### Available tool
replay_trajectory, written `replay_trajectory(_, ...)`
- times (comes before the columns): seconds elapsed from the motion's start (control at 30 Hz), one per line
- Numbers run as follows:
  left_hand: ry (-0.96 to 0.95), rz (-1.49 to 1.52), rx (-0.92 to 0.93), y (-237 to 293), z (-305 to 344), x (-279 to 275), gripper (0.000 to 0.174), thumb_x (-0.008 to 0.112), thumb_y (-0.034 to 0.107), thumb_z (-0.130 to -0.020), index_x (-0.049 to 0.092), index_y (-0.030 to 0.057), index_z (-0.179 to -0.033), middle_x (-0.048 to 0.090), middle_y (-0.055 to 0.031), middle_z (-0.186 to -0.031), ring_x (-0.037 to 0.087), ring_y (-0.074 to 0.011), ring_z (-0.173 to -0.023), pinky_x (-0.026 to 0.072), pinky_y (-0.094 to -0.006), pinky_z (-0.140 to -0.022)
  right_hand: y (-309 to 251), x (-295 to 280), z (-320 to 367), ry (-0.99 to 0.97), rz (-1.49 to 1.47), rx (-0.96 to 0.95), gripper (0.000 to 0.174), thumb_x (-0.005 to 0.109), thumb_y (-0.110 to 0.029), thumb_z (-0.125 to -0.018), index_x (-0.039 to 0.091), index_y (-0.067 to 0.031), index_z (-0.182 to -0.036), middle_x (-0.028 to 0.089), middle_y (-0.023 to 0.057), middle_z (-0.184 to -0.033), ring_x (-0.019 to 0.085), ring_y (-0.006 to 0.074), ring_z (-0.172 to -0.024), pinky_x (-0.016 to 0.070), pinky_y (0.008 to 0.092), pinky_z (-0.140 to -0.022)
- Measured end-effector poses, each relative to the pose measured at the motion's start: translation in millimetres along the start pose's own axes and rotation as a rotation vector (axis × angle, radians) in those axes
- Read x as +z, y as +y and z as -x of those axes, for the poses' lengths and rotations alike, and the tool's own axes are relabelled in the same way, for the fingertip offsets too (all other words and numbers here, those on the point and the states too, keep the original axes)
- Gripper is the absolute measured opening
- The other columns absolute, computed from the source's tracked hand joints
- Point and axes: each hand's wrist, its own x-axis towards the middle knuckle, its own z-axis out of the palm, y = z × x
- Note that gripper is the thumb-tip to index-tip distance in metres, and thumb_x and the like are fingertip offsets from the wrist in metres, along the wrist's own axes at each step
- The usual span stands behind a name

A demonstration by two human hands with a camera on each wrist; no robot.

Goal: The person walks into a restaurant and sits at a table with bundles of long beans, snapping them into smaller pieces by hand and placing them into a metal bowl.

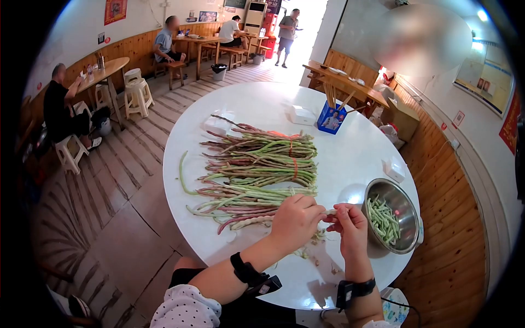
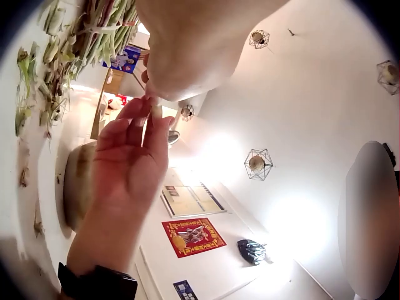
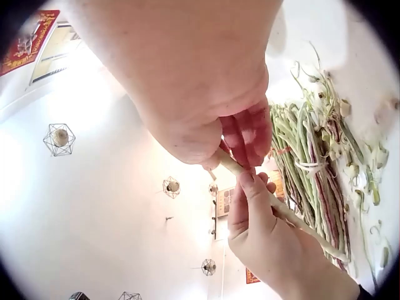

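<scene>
My left hand grips a long pale bean, which trails back under the palm in the right wrist view. Close beside it, my right hand pinches the bean's end between thumb and fingers. Long green and purple beans lie across the table to the left, some tied in bundles with orange bands. To the right of my right hand, a steel bowl holds short green bean pieces. Bean scraps lie on the tabletop below the hands.
The round white table also bears a blue chopstick box, a white tissue pack and a white box behind the bowl. A wood-panelled wall runs along the right. Several people are in the room beyond.
</scene>
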Motion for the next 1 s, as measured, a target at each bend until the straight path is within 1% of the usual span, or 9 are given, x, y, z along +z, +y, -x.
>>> replay_trajectory(0.13, 0.071, 0.030, 0.036, 4, -3, -6, 0.011, 0.073, 0.008, -0.073, 0.071, 0.0076, -0.084, 0.063, -0.0045, -0.078, 0.059, -0.0252, -0.077, 0.0463, -0.0360, -0.071, -1, 4, 3, -0.072, -0.178, 0.087, 0.016, 0.059, -0.016, -0.097, 0.061, -0.0038, -0.106, 0.069, 0.0086, -0.091, 0.067, 0.0177, -0.081, 0.0521, 0.0284, -0.067)
replay_trajectory(0.33, 0.188, 0.054, 0.096, 4, -2, -3, 0.020, 0.073, 0.001, -0.070, 0.073, 0.0072, -0.089, 0.065, -0.0043, -0.076, 0.060, -0.0238, -0.073, 0.0455, -0.0343, -0.068, 12, 2, 3, -0.171, -0.547, 0.205, 0.016, 0.059, -0.017, -0.097, 0.060, -0.0046, -0.107, 0.065, 0.0073, -0.099, 0.062, 0.0178, -0.096, 0.0478, 0.0301, -0.078)
replay_trajectory(0.47, 0.160, 0.181, 0.101, 4, -4, -2, 0.023, 0.070, -0.006, -0.072, 0.073, 0.0061, -0.091, 0.066, -0.0051, -0.075, 0.059, -0.0236, -0.072, 0.0462, -0.0342, -0.066, 15, 1, 4, -0.229, -0.645, 0.238, 0.021, 0.060, -0.018, -0.096, 0.057, -0.0056, -0.112, 0.062, 0.0059, -0.104, 0.059, 0.0161, -0.097, 0.0472, 0.0289, -0.078)
replay_trajectory(0.57, 0.117, 0.237, -0.022, -1, -4, 4, 0.022, 0.071, -0.005, -0.073, 0.073, 0.0048, -0.092, 0.066, -0.0056, -0.076, 0.059, -0.0230, -0.072, 0.0455, -0.0342, -0.065, 7, -5, 1, -0.237, -0.488, 0.253, 0.025, 0.063, -0.016, -0.094, 0.058, -0.0037, -0.115, 0.062, 0.0060, -0.107, 0.059, 0.0155, -0.096, 0.0477, 0.0295, -0.079)
replay_trajectory(0.67, 0.103, 0.195, -0.065, -1, -6, 4, 0.020, 0.074, -0.002, -0.073, 0.073, 0.0040, -0.092, 0.065, -0.0055, -0.077, 0.058, -0.0223, -0.072, 0.0441, -0.0342, -0.066, 6, -3, -2, -0.102, 0.108, -0.122, 0.032, 0.069, -0.008, -0.087, 0.063, -0.0074, -0.119, 0.062, 0.0056, -0.110, 0.059, 0.0164, -0.101, 0.0480, 0.0295, -0.083)
replay_trajectory(0.77, 0.094, 0.092, 0.040, -1, -9, 3, 0.018, 0.077, 0.005, -0.071, 0.074, 0.0051, -0.089, 0.062, -0.0060, -0.075, 0.054, -0.0236, -0.069, 0.0438, -0.0355, -0.065, 4, -9, -7, -0.020, 0.844, -0.754, 0.034, 0.075, -0.007, -0.080, 0.069, -0.0113, -0.114, 0.062, 0.0065, -0.109, 0.057, 0.0207, -0.096, 0.0472, 0.0317, -0.081)
replay_trajectory(0.8, 0.078, 0.076, 0.054, 0, -9, 3, 0.018, 0.077, 0.005, -0.071, 0.073, 0.0051, -0.089, 0.062, -0.0059, -0.075, 0.054, -0.0236, -0.069, 0.0436, -0.0355, -0.064, -1, -2, -2, 0.033, 0.841, -0.711, 0.032, 0.076, -0.003, -0.076, 0.073, -0.0124, -0.106, 0.063, 0.0063, -0.106, 0.056, 0.0207, -0.098, 0.0471, 0.0312, -0.082)
replay_trajectory(0.9, 0.043, 0.031, 0.079, 1, -8, 4, 0.018, 0.077, 0.005, -0.071, 0.073, 0.0053, -0.089, 0.062, -0.0057, -0.076, 0.054, -0.0238, -0.071, 0.0431, -0.0353, -0.064, -7, -4, 3, 0.051, 1.103, -0.746, 0.033, 0.076, -0.003, -0.077, 0.072, -0.0100, -0.109, 0.063, 0.0085, -0.100, 0.058, 0.0183, -0.088, 0.0485, 0.0291, -0.073)
replay_trajectory(1.0, 0.033, 0.018, 0.068, 0, -8, 5, 0.018, 0.077, 0.006, -0.071, 0.074, 0.0055, -0.088, 0.063, -0.0055, -0.077, 0.054, -0.0242, -0.073, 0.0432, -0.0350, -0.065, 3, -6, 1, 0.012, 0.736, -0.557, 0.022, 0.073, -0.008, -0.082, 0.071, -0.0085, -0.104, 0.064, 0.0066, -0.092, 0.057, 0.0154, -0.075, 0.0471, 0.0272, -0.061)
